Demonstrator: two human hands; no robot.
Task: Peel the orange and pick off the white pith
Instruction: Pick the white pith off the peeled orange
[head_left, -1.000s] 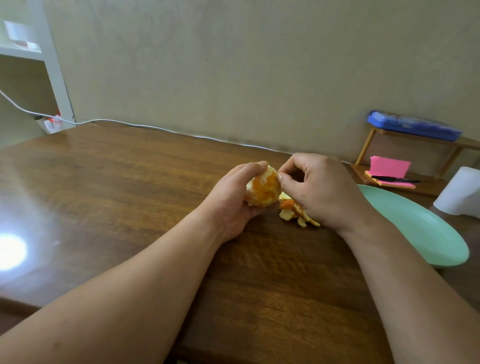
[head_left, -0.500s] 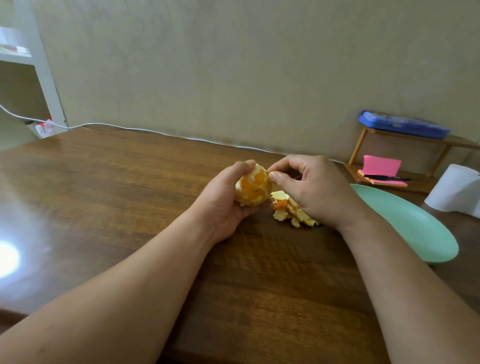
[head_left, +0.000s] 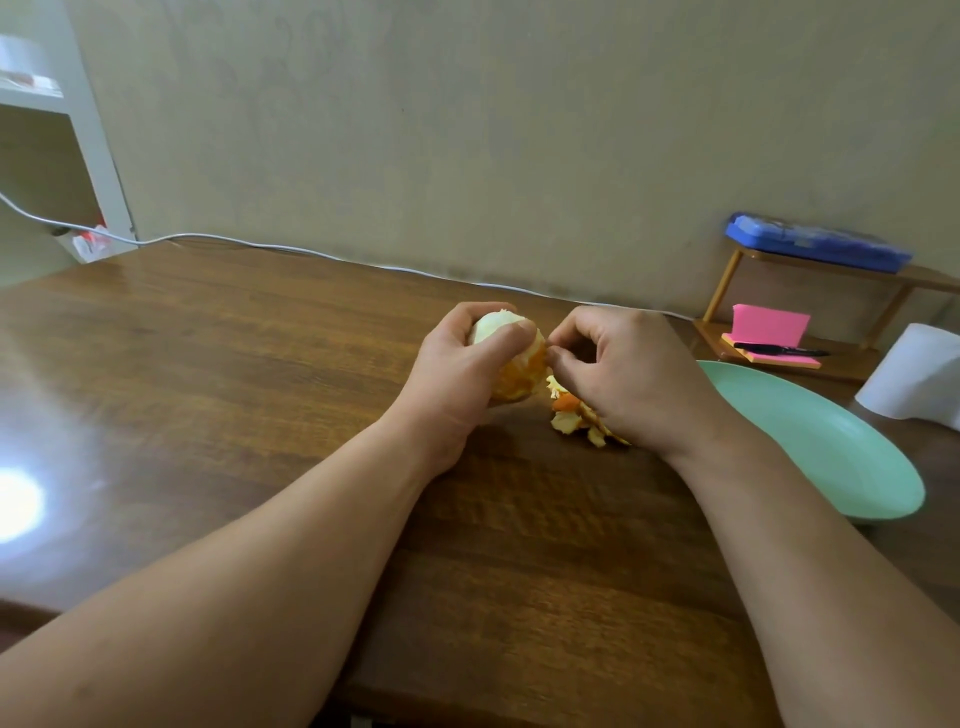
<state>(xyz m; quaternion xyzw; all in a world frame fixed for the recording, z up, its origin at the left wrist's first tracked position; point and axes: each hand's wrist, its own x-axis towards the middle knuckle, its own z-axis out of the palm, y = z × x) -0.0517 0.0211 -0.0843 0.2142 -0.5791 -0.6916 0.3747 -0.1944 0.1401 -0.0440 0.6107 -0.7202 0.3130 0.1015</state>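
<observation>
A mostly peeled orange (head_left: 511, 366), with bare flesh low down and pale pith on top, is held above the wooden table (head_left: 260, 374). My left hand (head_left: 457, 371) grips it, thumb curled across the top. My right hand (head_left: 621, 371) is just to its right, thumb and forefinger pinched together at the orange's right side; what they pinch is too small to see. A small heap of peel scraps (head_left: 574, 413) lies on the table under my right hand, partly hidden by it.
A pale green plate (head_left: 841, 457) lies to the right. Behind it stands a small wooden shelf (head_left: 727, 280) with a blue case (head_left: 815, 241), pink sticky notes (head_left: 769, 325) and a black pen (head_left: 779, 351). A white paper roll (head_left: 914, 371) is at far right. A white cable (head_left: 311, 253) runs along the wall.
My left hand has turned the orange, bringing the pithy side up with the thumb over it. My right hand's pinch stays at the orange's right side.
</observation>
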